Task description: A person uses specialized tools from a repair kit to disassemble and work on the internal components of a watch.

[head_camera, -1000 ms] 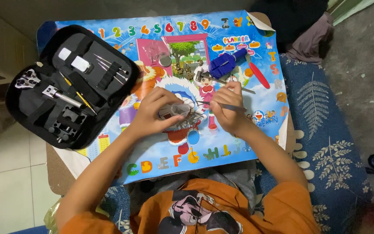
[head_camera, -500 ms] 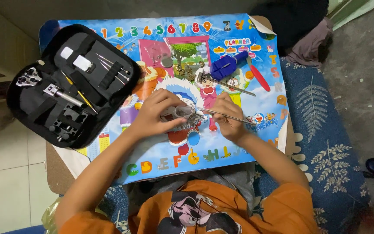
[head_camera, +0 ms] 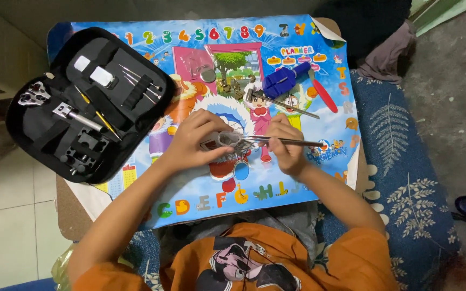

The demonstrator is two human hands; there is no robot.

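My left hand (head_camera: 198,141) grips a metal wristwatch (head_camera: 225,141) over the colourful picture mat (head_camera: 152,183), the watch band partly hidden by my fingers. My right hand (head_camera: 286,145) holds a thin metal tool (head_camera: 287,142) lying sideways, its tip touching the watch case. The two hands are close together at the middle of the mat.
An open black zip case of small tools (head_camera: 84,102) lies at the left. A blue plastic watch tool (head_camera: 281,81), a red-handled tool (head_camera: 323,94), a small hammer (head_camera: 279,102) and loose metal parts (head_camera: 207,74) lie on the mat beyond my hands. A blue patterned cushion (head_camera: 405,178) is at the right.
My right hand has lowered and turned the thin tool from a slant to lie level, its tip now at the watch. My left hand kept hold of the watch.
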